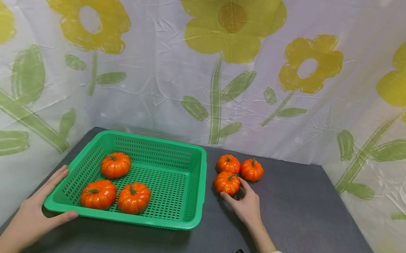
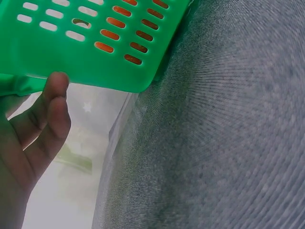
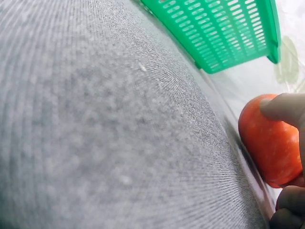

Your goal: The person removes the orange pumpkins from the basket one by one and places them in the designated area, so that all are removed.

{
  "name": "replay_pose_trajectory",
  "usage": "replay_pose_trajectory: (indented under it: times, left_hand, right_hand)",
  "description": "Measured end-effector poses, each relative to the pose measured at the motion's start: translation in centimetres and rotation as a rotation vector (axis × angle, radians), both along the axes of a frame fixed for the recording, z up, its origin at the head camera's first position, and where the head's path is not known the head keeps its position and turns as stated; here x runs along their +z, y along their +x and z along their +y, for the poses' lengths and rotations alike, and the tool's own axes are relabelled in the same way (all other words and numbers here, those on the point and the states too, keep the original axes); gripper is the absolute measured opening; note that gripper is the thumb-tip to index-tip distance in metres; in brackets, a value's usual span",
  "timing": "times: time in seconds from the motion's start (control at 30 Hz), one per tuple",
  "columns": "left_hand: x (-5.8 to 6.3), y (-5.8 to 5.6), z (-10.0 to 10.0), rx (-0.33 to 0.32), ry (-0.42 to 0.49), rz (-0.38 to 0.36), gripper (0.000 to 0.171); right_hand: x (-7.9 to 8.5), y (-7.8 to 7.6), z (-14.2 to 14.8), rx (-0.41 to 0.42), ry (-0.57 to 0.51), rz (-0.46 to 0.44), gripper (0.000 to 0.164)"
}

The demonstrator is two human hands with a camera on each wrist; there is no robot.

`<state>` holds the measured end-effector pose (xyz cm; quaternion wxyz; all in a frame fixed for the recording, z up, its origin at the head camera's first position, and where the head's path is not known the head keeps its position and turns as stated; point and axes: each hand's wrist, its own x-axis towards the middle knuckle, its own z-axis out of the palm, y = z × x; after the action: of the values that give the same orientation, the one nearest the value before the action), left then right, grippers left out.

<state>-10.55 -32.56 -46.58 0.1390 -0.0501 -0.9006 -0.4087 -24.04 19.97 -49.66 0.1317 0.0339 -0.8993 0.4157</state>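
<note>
In the head view my right hand [image 1: 247, 206] holds a small orange pumpkin [image 1: 226, 183] with a green stem, thumb on its near side and forefinger on its right. The right wrist view shows the thumb pressed on this pumpkin [image 3: 270, 140], close over the dark cloth. Two more pumpkins stand right behind it, one at the left [image 1: 228, 162] and one at the right [image 1: 252, 170]. My left hand [image 1: 32, 215] spreads around the near left corner of a green plastic basket [image 1: 121, 217], its fingers along the left rim and its thumb at the front rim.
Inside the basket lie three pumpkins, one at the back [image 1: 116, 165], one at the front left [image 1: 98, 194] and one at the front right [image 1: 134, 198]. A dark grey cloth [image 1: 300, 225] covers the table. Flower-printed sheets [image 1: 148, 78] hang behind and at both sides.
</note>
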Motion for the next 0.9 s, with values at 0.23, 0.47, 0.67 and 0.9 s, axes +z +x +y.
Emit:
replay_pose_trajectory:
  times: [0.23, 0.47, 0.67, 0.9]
  left_hand:
    - [0.1, 0.17, 0.06, 0.001, -0.014, -0.017, 0.107]
    - [0.02, -0.03, -0.02, 0.0, -0.013, -0.007, 0.108]
    - [-0.13, -0.11, -0.18, 0.005, -0.015, -0.01, 0.108]
    - [-0.07, 0.04, -0.12, 0.004, -0.015, -0.022, 0.108]
  right_hand:
    - [-0.18, 0.02, 0.06, 0.013, 0.028, -0.015, 0.078]
    - [-0.29, -0.08, 0.13, 0.017, 0.047, -0.016, 0.08]
    - [-0.31, -0.05, 0.14, 0.019, 0.061, -0.015, 0.08]
    - [-0.18, 0.11, 0.1, 0.012, 0.075, -0.023, 0.082]
